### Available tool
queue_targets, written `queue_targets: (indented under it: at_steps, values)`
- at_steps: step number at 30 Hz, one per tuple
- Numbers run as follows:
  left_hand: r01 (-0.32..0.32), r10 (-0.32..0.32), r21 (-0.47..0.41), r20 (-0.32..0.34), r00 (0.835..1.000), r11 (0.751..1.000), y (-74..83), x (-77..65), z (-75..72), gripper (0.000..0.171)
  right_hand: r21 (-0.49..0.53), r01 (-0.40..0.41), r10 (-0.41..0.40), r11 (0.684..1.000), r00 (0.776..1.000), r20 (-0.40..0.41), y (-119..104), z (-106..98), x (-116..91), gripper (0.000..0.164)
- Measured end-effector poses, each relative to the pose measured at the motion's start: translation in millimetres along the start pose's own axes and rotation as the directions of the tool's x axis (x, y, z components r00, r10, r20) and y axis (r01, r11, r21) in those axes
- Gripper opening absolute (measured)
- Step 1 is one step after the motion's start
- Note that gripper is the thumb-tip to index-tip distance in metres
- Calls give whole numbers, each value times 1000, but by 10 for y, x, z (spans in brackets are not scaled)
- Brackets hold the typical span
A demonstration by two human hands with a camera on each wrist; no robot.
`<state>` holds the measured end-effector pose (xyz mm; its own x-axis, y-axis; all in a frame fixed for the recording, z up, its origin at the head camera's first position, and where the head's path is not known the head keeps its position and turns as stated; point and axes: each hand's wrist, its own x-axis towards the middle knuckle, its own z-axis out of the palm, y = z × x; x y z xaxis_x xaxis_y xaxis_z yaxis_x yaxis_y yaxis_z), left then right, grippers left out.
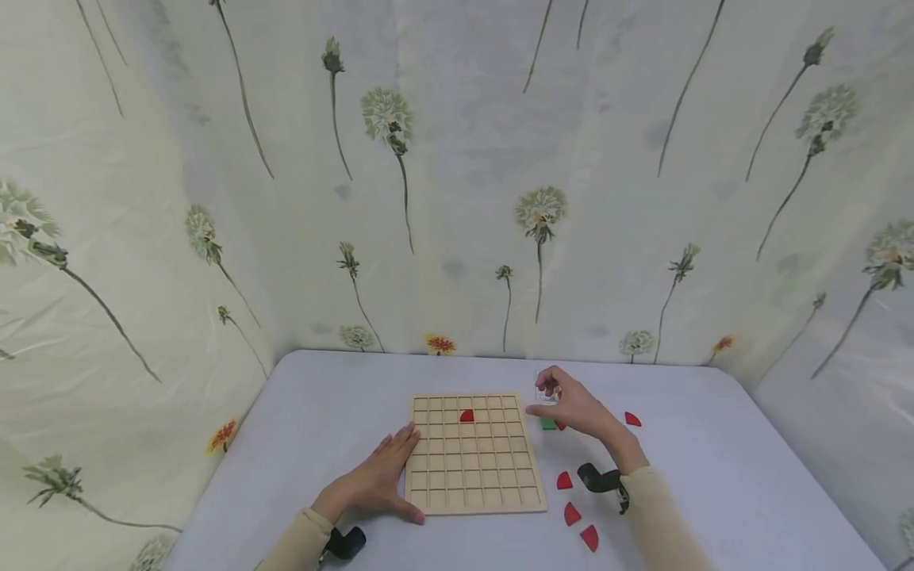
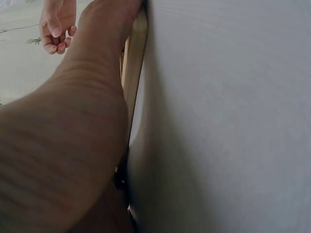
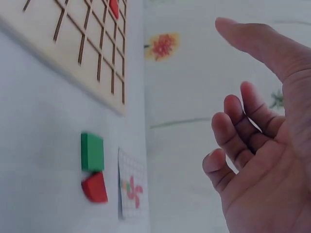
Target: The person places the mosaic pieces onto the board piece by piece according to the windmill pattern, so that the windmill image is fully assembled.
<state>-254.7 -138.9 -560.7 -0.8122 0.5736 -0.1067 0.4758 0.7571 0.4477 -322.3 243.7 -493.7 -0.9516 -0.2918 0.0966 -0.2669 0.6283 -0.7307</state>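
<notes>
A pale wooden board [image 1: 471, 458] with a square grid lies flat on the table, and one red quarter-round piece [image 1: 467, 415] sits in a cell near its far side. My left hand [image 1: 378, 477] rests along the board's left edge, fingers extended and thumb at the near left corner. Beyond the far right corner, my right hand [image 1: 574, 406] hovers above the table, fingers loosely bent, thumb apart, holding nothing. Below it are a green square block [image 3: 92, 152], a red quarter-round piece [image 3: 95, 188] against it, and a printed card [image 3: 131, 191] with a red and green pattern on a grid.
Right of the board lie several more red quarter-round pieces, three of them in a row toward the near side [image 1: 572, 514] and one farther right [image 1: 632, 419]. A flower-printed cloth [image 1: 457, 198] hangs behind the white table [image 1: 343, 396].
</notes>
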Motion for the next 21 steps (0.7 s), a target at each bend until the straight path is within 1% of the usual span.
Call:
queue_targets:
  at_steps: [3,7,11,14,21]
  values:
    - [4,-4,-7,1,1000,1000,0,-4,-2,137,1,-26,26,1000,1000,2,103,-90,-36,52]
    - [2,-2,-8,1,1000,1000,2,-16,-7,137,-29,-76,77,997,997,9,276,-171,-63,57]
    - [3,-3,-6,0,1000,1000,6,-16,-8,137,-52,-119,120,992,993,14,433,-212,-85,51]
    - [9,-9,-2,-1,1000,1000,12,-10,-10,137,-62,-134,136,989,991,20,533,-219,-99,47]
    - [6,-6,-2,3,1000,1000,27,-5,-9,137,-71,-193,197,979,979,52,688,-177,-140,41]
